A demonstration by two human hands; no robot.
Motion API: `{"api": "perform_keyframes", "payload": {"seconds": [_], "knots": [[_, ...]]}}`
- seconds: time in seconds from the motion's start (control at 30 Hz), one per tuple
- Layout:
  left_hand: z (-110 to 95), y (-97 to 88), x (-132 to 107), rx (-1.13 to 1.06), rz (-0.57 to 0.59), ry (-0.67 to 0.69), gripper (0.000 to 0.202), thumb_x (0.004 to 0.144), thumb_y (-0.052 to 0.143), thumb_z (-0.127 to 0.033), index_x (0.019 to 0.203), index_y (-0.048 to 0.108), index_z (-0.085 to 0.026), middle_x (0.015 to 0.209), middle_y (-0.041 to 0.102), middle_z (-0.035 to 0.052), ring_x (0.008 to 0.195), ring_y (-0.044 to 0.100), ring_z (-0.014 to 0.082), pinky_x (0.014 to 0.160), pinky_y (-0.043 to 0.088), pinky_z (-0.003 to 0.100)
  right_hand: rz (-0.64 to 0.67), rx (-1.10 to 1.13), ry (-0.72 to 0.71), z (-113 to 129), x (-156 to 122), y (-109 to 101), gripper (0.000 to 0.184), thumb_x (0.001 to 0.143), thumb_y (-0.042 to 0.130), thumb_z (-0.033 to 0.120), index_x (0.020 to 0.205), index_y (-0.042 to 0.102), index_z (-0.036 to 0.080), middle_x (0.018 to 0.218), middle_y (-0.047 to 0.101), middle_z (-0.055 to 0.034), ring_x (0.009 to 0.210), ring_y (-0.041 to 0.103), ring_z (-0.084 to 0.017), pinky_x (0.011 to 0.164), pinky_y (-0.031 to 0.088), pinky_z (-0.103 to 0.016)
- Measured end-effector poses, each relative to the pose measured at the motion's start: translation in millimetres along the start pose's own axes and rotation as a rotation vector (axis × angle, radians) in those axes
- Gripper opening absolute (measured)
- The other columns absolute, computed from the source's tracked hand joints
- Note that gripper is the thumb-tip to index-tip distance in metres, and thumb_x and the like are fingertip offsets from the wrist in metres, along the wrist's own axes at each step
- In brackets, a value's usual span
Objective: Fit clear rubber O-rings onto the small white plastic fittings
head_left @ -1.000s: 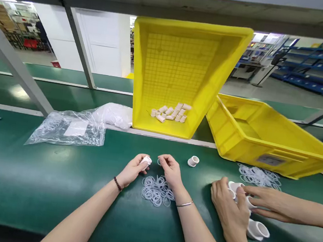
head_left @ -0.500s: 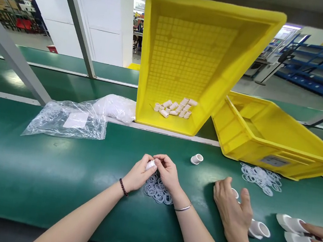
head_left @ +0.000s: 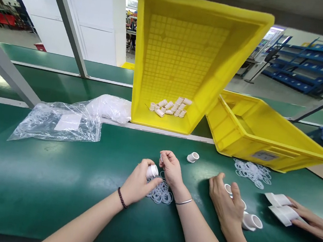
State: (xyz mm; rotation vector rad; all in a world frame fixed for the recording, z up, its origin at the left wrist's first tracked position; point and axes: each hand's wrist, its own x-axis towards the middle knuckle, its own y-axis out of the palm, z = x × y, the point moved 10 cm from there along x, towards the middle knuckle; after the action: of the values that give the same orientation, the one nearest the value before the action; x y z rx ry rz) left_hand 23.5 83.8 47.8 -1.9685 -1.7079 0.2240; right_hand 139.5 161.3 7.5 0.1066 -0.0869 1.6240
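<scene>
My left hand is closed around a small white plastic sleeve, held just above the green table. My right hand is pinched shut beside it, apparently on a thin clear ring that I can barely make out. Under both hands lies a small heap of clear rubber rings. One loose white sleeve lies on the table just right of my right hand.
A tilted yellow crate behind holds several beige sleeves. A second yellow crate lies to the right, with more rings before it. A clear bag of rings sits left. Another person's hands handle white sleeves at right.
My hands have parted slightly: the left one with the sleeve dropped lower, the right one rose. The other person's far hand moved white pieces rightward, then back a little.
</scene>
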Motion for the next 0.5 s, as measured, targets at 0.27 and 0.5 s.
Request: {"api": "perform_keyframes", "payload": {"seconds": [0.27, 0.5], "knots": [[30, -11.5, 9, -0.088, -0.034, -0.125, 0.026, 0.087, 0.047, -0.039, 0.102, 0.041, -0.018, 0.096, 0.053, 0.0057, 0.086, 0.053, 0.0194, 0.075, 0.043, 0.032, 0.158, -0.041, -0.027, 16, -17, 36, 0.027, 0.078, 0.061, 0.045, 0.076, 0.056, 0.019, 0.07, 0.057, -0.0005, 0.065, 0.052, -0.013, 0.061, 0.045, -0.027], [17, -3.9, 7, 0.103, 0.038, -0.025, 0.016, 0.089, 0.042, -0.034, 0.093, 0.044, -0.019, 0.09, 0.055, 0.0056, 0.084, 0.053, 0.0212, 0.073, 0.041, 0.034, -0.106, -0.234, -0.134, 59, -58, -105, 0.045, 0.089, 0.029, 0.054, 0.086, 0.06, 0.021, 0.069, 0.053, -0.0001, 0.077, 0.057, -0.016, 0.062, 0.045, -0.027]]}}
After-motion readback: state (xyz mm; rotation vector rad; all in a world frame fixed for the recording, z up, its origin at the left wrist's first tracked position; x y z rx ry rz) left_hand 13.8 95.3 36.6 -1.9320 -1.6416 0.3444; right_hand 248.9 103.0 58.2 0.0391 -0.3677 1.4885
